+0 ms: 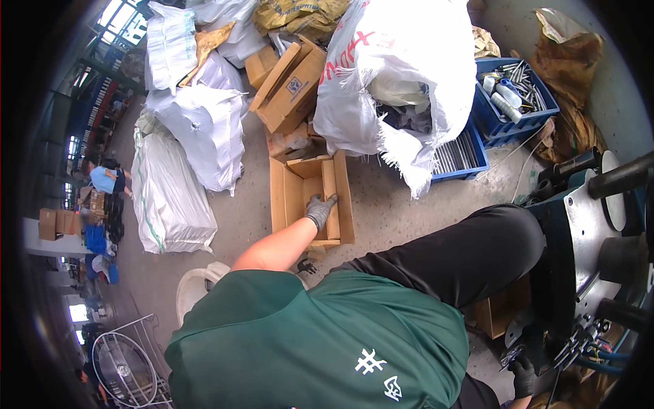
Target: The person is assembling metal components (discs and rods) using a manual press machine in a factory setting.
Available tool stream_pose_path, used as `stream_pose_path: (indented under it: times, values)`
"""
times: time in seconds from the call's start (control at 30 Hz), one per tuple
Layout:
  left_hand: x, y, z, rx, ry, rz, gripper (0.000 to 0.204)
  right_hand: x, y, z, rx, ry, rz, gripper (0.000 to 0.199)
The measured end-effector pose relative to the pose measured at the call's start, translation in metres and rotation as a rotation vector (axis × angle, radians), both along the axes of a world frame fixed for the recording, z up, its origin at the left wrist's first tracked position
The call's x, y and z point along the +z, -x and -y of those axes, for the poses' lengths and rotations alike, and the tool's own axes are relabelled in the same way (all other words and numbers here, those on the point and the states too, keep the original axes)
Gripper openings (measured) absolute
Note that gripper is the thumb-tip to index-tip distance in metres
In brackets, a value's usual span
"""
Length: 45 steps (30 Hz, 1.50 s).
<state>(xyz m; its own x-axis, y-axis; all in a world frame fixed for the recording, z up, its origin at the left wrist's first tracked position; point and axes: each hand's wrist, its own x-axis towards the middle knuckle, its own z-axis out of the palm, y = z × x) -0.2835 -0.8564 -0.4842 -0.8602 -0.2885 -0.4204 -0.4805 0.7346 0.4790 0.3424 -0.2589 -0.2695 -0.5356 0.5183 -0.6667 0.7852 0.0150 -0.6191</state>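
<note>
My left hand (320, 210), in a grey glove, reaches down into an open cardboard box (347, 228) on the floor. Its fingers and thumb are closed at a long cardboard flap (330, 178) inside the box; the fingertips are partly hidden. Low at the right, my right hand (523, 376) wears a dark glove and is beside the machine. Its curled fingers are at a small shiny metal part (511, 354), whose exact kind is too small to make out.
White woven sacks (174, 198) lie left of the box. Beyond it are folded cartons (293, 88) and a large open white sack (409, 61). Blue crates (514, 126) hold metal pieces. A machine (579, 238) stands at the right; a wire-guarded fan (124, 369) stands lower left.
</note>
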Motion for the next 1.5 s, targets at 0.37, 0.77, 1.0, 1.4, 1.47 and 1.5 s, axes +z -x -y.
stream_pose_path:
  times: [0.37, 0.77, 1.0, 1.4, 1.47, 1.5]
  values:
    - [0.058, 0.013, -0.039, -0.117, 0.083, 0.036, 0.081, -0.01, -0.011, -0.013, -0.144, 0.038, -0.028, 0.027]
    - [0.057, 0.004, -0.035, 0.038, 0.111, 0.01, 0.067, -0.004, -0.025, -0.008, -0.257, 0.019, 0.028, 0.026]
    - [0.034, 0.016, 0.022, 0.102, 0.04, -0.07, 0.059, 0.009, -0.002, -0.008, -0.055, -0.028, -0.062, 0.029]
    - [0.22, 0.047, 0.071, -0.033, -0.367, -0.416, 0.052, 0.079, 0.072, 0.034, 0.228, -0.37, -0.314, 0.023]
    - [0.309, 0.016, 0.006, -0.144, -0.633, -0.549, 0.054, 0.126, 0.111, 0.061, 0.311, -0.423, -0.333, 0.024]
    - [0.34, 0.011, -0.008, -0.232, -0.669, -0.585, 0.056, 0.14, 0.127, 0.073, 0.377, -0.491, -0.395, 0.024]
